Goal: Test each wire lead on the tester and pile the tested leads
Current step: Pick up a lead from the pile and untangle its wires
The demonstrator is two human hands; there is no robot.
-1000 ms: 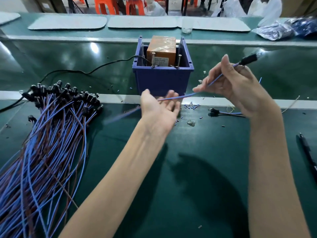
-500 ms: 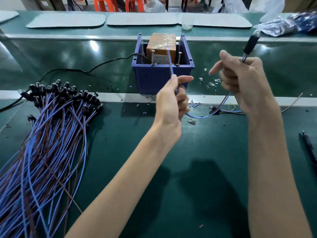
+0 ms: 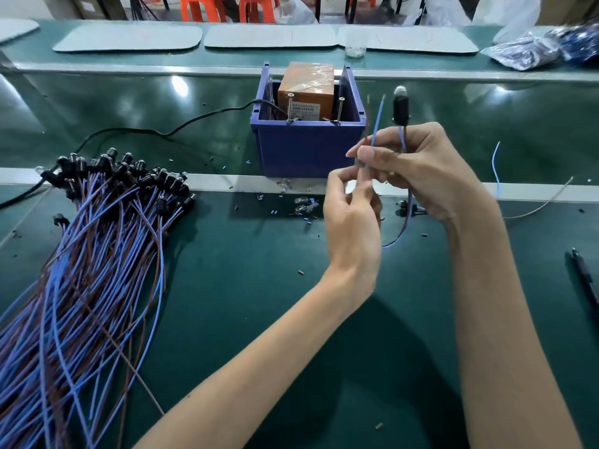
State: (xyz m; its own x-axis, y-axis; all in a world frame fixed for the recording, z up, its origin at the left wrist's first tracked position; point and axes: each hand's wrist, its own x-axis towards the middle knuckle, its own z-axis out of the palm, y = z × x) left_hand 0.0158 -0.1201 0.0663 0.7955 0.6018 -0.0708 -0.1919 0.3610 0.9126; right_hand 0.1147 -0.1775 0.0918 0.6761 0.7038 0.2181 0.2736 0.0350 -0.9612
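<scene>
1. Tester [image 3: 304, 150]: a blue box with an orange block inside and two upright pins [image 3: 289, 108] at its front rim. We place every entry below by it.
2. Lead [image 3: 375, 131]: held in the air just right of the tester's front right corner and hanging in a loop below the hands. Its blue and brown ends stand upward, close together, with bare tips. Its black holder [image 3: 401, 108] stands upright just right of them, bulb on top.
3. Right hand [image 3: 424, 166]: right of the tester. The fingers curl round the lead below the holder and the thumb presses on the two ends.
4. Left hand [image 3: 351, 215]: in front of the tester's right corner. Thumb and fingertips are drawn narrow, pinching the wire pair just under the right thumb. Which strand they hold, we cannot tell.
5. Step, as we judge it: readying the two ends for the pins.
   - We should part the tips to match the gap between the pins.
   - We set one tip on each pin and keep the tips off each other.
   - We keep our fingers on the insulation, never on bare copper.
   - We turn the bulb toward us so that we can read it.
6. Pile [image 3: 97, 238]: well left of the tester, holders at the far end. We take it for the tested leads, so this one should join it holder-first.
7. Debris [image 3: 304, 207]: loose bulbs and snippets lie just in front of the tester. We should keep the loop from dragging through them.
</scene>
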